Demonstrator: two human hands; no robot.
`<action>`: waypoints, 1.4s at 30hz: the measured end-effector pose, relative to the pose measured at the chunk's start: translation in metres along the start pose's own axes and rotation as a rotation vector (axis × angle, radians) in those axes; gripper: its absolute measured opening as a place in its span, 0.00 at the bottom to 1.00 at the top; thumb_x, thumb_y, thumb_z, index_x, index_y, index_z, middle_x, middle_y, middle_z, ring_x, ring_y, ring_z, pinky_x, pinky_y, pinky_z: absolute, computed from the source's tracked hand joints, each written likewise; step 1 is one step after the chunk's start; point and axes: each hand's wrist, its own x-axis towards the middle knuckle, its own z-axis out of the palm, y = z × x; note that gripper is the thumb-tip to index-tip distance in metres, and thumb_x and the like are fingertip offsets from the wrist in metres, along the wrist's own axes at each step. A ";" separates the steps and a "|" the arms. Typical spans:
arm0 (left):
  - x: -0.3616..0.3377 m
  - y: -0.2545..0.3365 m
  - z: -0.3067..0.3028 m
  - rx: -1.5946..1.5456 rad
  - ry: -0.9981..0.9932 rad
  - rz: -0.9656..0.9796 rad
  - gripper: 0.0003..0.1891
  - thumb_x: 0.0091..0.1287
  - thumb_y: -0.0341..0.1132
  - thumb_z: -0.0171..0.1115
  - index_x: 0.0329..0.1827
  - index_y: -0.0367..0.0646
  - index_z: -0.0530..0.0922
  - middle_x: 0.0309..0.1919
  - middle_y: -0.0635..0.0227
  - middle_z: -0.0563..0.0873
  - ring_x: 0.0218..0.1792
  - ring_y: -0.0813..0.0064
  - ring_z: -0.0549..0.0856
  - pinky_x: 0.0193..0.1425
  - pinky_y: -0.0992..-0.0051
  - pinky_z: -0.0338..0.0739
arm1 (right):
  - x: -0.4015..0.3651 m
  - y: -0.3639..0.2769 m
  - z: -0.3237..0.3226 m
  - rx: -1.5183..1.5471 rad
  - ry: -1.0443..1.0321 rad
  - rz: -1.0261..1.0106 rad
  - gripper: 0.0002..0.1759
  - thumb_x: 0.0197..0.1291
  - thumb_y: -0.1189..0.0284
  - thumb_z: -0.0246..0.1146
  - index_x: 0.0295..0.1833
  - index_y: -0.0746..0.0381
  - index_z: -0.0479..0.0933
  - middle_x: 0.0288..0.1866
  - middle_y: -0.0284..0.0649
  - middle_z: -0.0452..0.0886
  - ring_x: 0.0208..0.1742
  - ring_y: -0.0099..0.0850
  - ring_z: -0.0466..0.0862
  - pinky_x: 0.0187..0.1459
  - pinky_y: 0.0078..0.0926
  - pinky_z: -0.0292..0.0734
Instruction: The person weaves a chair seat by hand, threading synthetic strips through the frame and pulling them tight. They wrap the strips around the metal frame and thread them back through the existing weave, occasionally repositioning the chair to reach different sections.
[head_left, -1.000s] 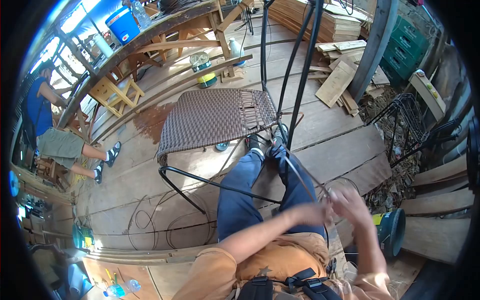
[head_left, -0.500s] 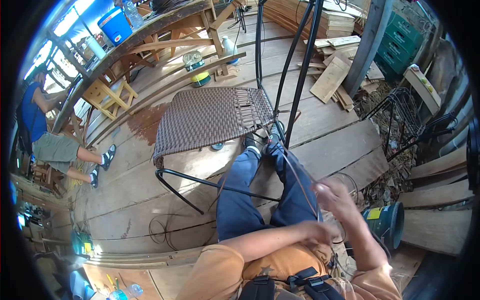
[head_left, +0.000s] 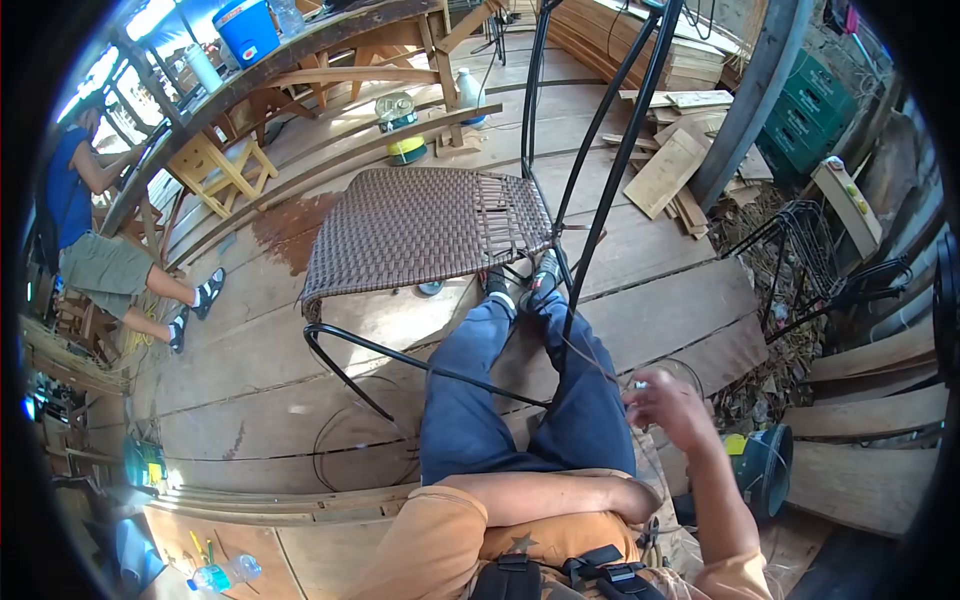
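A woven brown seat rests on its black metal frame before me on a plank floor, open gaps showing in the weave toward its right side. My shoes are beside its near right corner, and a frame bar crosses over my blue trousers. A thin brown strand runs toward my right hand, raised just beside my right leg, fingers curled; whether they pinch the strand, I cannot tell. My left hand turns in at my waist, fingers hidden, its grip impossible to tell. A dark green bucket sits near my right forearm. Loose boards lie piled beyond the frame; at far left, a person in blue is at a workbench.
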 end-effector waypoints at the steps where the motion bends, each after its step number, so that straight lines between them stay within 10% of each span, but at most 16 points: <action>1: 0.002 -0.010 0.009 -0.038 -0.075 0.011 0.12 0.54 0.29 0.58 0.41 0.36 0.80 0.33 0.55 0.83 0.35 0.70 0.82 0.41 0.70 0.74 | -0.003 -0.016 0.018 -0.017 -0.129 -0.039 0.20 0.66 0.59 0.54 0.43 0.67 0.79 0.28 0.35 0.76 0.30 0.23 0.73 0.31 0.22 0.70; 5: -0.067 -0.016 -0.085 -0.764 0.447 0.171 0.13 0.62 0.35 0.56 0.45 0.37 0.80 0.37 0.62 0.84 0.40 0.78 0.80 0.46 0.75 0.74 | -0.019 -0.011 -0.023 -0.399 0.050 -0.201 0.12 0.63 0.68 0.57 0.43 0.66 0.77 0.26 0.31 0.73 0.27 0.19 0.71 0.28 0.19 0.67; 12: -0.057 -0.020 -0.086 -0.353 0.240 -0.041 0.14 0.65 0.39 0.53 0.43 0.37 0.79 0.40 0.55 0.85 0.44 0.61 0.83 0.50 0.68 0.74 | -0.004 0.001 -0.022 -0.478 0.427 -0.543 0.15 0.63 0.69 0.57 0.51 0.68 0.73 0.38 0.35 0.77 0.40 0.23 0.75 0.43 0.21 0.72; 16: -0.104 -0.048 -0.062 -0.441 0.427 -0.054 0.15 0.67 0.39 0.53 0.46 0.37 0.80 0.43 0.56 0.85 0.47 0.64 0.82 0.55 0.71 0.73 | 0.085 0.017 0.036 -0.819 0.342 -0.694 0.25 0.60 0.63 0.60 0.58 0.68 0.70 0.45 0.46 0.79 0.45 0.31 0.79 0.52 0.25 0.72; 21: -0.179 -0.054 -0.069 -0.890 0.680 -0.383 0.15 0.70 0.38 0.52 0.51 0.38 0.78 0.44 0.66 0.84 0.47 0.74 0.81 0.52 0.75 0.74 | 0.113 0.041 0.059 -0.763 -0.003 -0.124 0.17 0.59 0.62 0.59 0.50 0.61 0.77 0.43 0.53 0.81 0.44 0.48 0.82 0.45 0.39 0.75; 25: -0.188 -0.064 -0.091 -1.312 0.991 -0.162 0.18 0.71 0.44 0.52 0.54 0.40 0.75 0.49 0.66 0.80 0.45 0.77 0.81 0.48 0.78 0.74 | 0.069 0.076 0.009 -0.727 0.207 -0.465 0.14 0.64 0.64 0.56 0.39 0.65 0.76 0.29 0.52 0.76 0.32 0.51 0.77 0.36 0.40 0.72; 30: -0.161 -0.068 -0.140 -1.494 1.082 -0.025 0.20 0.71 0.48 0.51 0.51 0.40 0.75 0.46 0.62 0.82 0.44 0.72 0.82 0.46 0.76 0.75 | -0.064 0.133 -0.120 -0.781 0.103 0.240 0.22 0.64 0.57 0.53 0.36 0.68 0.78 0.30 0.51 0.80 0.30 0.43 0.78 0.35 0.37 0.71; 31: -0.159 -0.069 -0.147 -1.528 1.119 -0.018 0.19 0.71 0.48 0.51 0.50 0.40 0.75 0.43 0.64 0.82 0.41 0.73 0.82 0.44 0.76 0.75 | -0.085 0.143 -0.137 -1.327 -0.076 -0.112 0.24 0.62 0.54 0.54 0.40 0.67 0.80 0.38 0.53 0.82 0.39 0.46 0.82 0.42 0.39 0.74; 32: -0.156 -0.068 -0.153 -1.564 1.157 -0.009 0.18 0.72 0.48 0.50 0.50 0.41 0.75 0.40 0.65 0.83 0.39 0.75 0.82 0.43 0.77 0.75 | -0.122 0.144 -0.160 -0.991 0.240 0.692 0.25 0.60 0.53 0.56 0.44 0.66 0.80 0.45 0.56 0.81 0.48 0.48 0.81 0.49 0.40 0.74; 34: -0.144 -0.073 -0.146 -1.529 1.291 -0.009 0.17 0.73 0.46 0.48 0.47 0.40 0.75 0.32 0.67 0.83 0.32 0.77 0.82 0.39 0.76 0.75 | -0.168 0.249 -0.262 -1.341 0.406 0.811 0.25 0.58 0.53 0.57 0.44 0.65 0.81 0.48 0.58 0.79 0.50 0.47 0.81 0.50 0.41 0.75; 37: -0.125 -0.061 -0.119 -0.946 1.169 -0.324 0.12 0.71 0.38 0.51 0.42 0.38 0.76 0.29 0.64 0.82 0.30 0.72 0.83 0.35 0.75 0.75 | -0.114 0.233 -0.249 -1.325 0.419 0.533 0.23 0.62 0.55 0.54 0.42 0.65 0.80 0.46 0.57 0.80 0.50 0.50 0.80 0.50 0.42 0.75; 38: -0.105 -0.079 -0.088 -0.444 1.071 -0.015 0.10 0.66 0.35 0.53 0.39 0.37 0.78 0.30 0.60 0.83 0.31 0.67 0.84 0.35 0.72 0.76 | -0.084 0.178 -0.194 -1.264 0.479 0.313 0.23 0.62 0.55 0.54 0.40 0.67 0.79 0.41 0.56 0.81 0.45 0.53 0.80 0.44 0.45 0.75; 42: -0.066 0.001 -0.043 -0.067 0.028 -0.275 0.10 0.56 0.28 0.55 0.39 0.36 0.80 0.37 0.50 0.84 0.42 0.53 0.83 0.46 0.61 0.76 | 0.038 0.045 -0.009 -0.065 0.017 -0.018 0.25 0.68 0.53 0.49 0.49 0.65 0.78 0.37 0.40 0.82 0.34 0.28 0.81 0.36 0.28 0.74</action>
